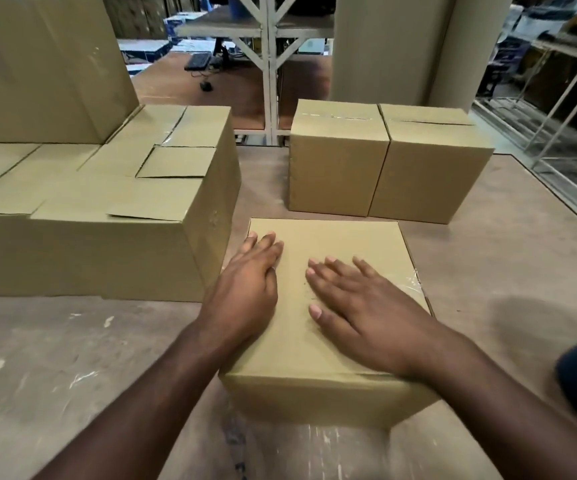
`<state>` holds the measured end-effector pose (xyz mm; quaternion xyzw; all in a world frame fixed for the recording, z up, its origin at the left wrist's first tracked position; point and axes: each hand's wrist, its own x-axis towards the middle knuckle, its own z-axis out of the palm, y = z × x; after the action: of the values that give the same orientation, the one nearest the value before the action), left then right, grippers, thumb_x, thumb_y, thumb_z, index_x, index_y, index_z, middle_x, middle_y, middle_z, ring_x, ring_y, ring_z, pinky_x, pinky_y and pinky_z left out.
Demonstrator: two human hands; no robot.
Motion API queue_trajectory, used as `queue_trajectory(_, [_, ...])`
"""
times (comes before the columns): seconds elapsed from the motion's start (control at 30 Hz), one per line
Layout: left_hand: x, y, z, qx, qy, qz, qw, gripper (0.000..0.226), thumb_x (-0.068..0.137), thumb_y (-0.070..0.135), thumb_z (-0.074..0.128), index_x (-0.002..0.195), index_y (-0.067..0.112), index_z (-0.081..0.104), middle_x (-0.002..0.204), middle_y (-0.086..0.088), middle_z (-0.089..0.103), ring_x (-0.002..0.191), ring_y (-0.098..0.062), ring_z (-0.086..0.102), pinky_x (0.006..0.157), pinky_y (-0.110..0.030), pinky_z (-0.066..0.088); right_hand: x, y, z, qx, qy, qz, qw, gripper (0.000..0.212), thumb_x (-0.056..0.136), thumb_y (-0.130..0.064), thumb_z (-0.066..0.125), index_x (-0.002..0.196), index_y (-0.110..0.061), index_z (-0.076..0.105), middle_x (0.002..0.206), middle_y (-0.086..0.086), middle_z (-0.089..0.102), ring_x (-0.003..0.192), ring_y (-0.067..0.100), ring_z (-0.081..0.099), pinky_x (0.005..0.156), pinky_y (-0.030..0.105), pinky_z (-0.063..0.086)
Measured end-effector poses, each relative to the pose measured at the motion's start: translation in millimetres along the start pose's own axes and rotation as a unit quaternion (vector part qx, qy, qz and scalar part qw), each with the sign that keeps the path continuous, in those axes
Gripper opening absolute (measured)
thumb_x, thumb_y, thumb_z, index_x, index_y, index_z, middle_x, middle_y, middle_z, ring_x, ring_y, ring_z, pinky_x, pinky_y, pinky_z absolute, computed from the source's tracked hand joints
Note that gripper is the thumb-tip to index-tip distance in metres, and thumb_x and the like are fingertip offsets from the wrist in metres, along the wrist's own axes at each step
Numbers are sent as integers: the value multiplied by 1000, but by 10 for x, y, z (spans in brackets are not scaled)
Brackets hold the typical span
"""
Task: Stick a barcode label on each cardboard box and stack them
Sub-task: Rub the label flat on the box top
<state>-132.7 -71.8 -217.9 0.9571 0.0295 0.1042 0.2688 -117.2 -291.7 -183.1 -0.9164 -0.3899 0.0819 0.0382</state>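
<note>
While both hands (311, 299) lie spread flat, the square cardboard box (314, 344) seems smooth, matte.

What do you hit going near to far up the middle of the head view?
Brown cardboard box under both hands → left hand and right hand flat on its top → bare table strip → two brown cardboard boxes side by side → white metal rack post.
</note>
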Motion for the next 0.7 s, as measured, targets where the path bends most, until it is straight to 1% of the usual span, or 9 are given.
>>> queue_trajectory(0.07, [1,3,2,-1,-2,3,1000,51,105,17,37,154,27,42,164,17,28,155,-5,11,126,-32,19,-141,-24,1,-9,-11,-21,1000,75,101,-66,-1,167,-31,5,173,-15,-2,157,1,-12,127,34,-12])
queue_trajectory(0.17, [7,-7,11,11,-11,17,1000,51,105,18,36,155,27,40,165,16,27,155,-5,11,125,-28,16,-151,-10,-26,-27,-13,2,1000,77,96,-67,-8,166,-38,5,171,-21,-1,157,0,-9,128,40,-11])
queue_trajectory(0.3, [26,-26,36,27,-14,16,999,51,105,18,37,156,26,39,166,14,26,155,-6,13,126,-31,17,115,26,-51,-38,4,70,997,82,95,-68,-8,166,-31,3,173,-14,0,160,8,-4,128,44,-14])
queue_trajectory(0.4, [29,1,55,23,3,2,1000,51,105,16,38,154,25,41,165,12,30,155,-8,16,126,-30,17,127,-27,-36,-59,10,79,995,89,92,-70,-13,167,-26,5,174,-8,2,160,12,-3,127,46,-15])
queue_trajectory(0.47, [27,5,52,19,9,-5,1000,50,105,16,38,154,26,41,164,13,30,155,-7,15,126,-31,17,-22,-115,-8,-61,26,79,995,91,96,-70,-11,166,-20,19,172,-3,16,161,15,8,127,47,-10])
queue_trajectory(0.57, [9,22,48,17,11,-8,1000,50,106,17,37,154,27,41,164,15,28,155,-6,14,126,-30,17,-236,-239,79,-91,74,85,989,83,105,-66,11,145,-12,60,151,4,57,146,23,48,121,52,13])
queue_trajectory(0.6, [4,45,48,18,10,-8,1000,50,106,16,36,155,27,41,165,15,27,155,-6,14,126,-29,16,-255,-244,81,-94,87,94,987,82,105,-66,13,143,-12,62,149,3,59,145,24,49,121,52,14])
queue_trajectory(0.63, [-2,65,53,21,10,-8,1000,51,106,16,36,155,27,41,165,15,26,155,-6,13,125,-29,16,-248,-250,40,-76,63,108,989,85,103,-69,9,148,-15,56,155,1,53,150,24,41,123,51,9])
queue_trajectory(0.7, [-17,86,53,24,12,-12,1000,51,106,15,36,155,27,39,165,15,25,155,-6,12,125,-30,16,-137,-232,-51,-49,15,134,990,91,97,-73,-5,163,-20,29,170,-4,24,161,20,10,126,51,-9])
